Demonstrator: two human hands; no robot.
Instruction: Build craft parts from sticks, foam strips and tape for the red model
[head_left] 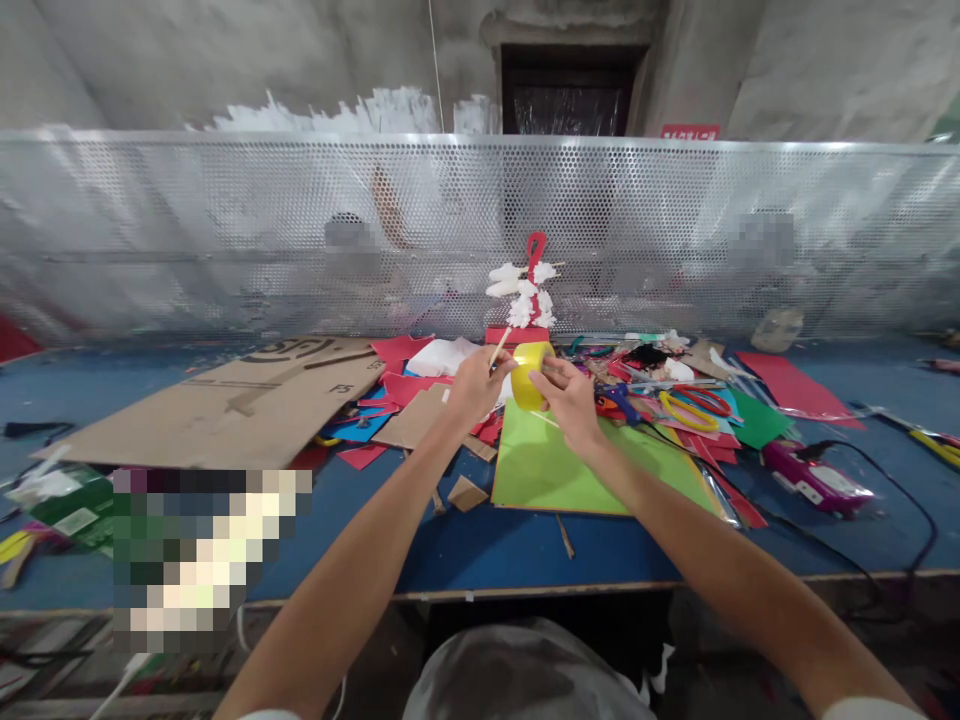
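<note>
My right hand (pixel 574 398) is closed on a roll of yellow tape (pixel 528 380), held up over the middle of the table. Just left of the roll, my left hand (pixel 474 385) pinches a thin pale stick (pixel 500 346) that slants up to the right. Below both hands lies a lime-green sheet (pixel 592 475). Behind them stands a red looped piece (pixel 535 262) with white fluffy clumps (pixel 519 308) and pale sticks on it, above a red base (pixel 517 335).
Flat cardboard (pixel 217 405) covers the left of the blue table (pixel 480 570). To the right are orange-and-yellow-handled scissors (pixel 694 408), a glue gun (pixel 619 404), a purple corded device (pixel 814 480) and red sheets (pixel 799 385). A perforated metal screen (pixel 247 240) stands behind.
</note>
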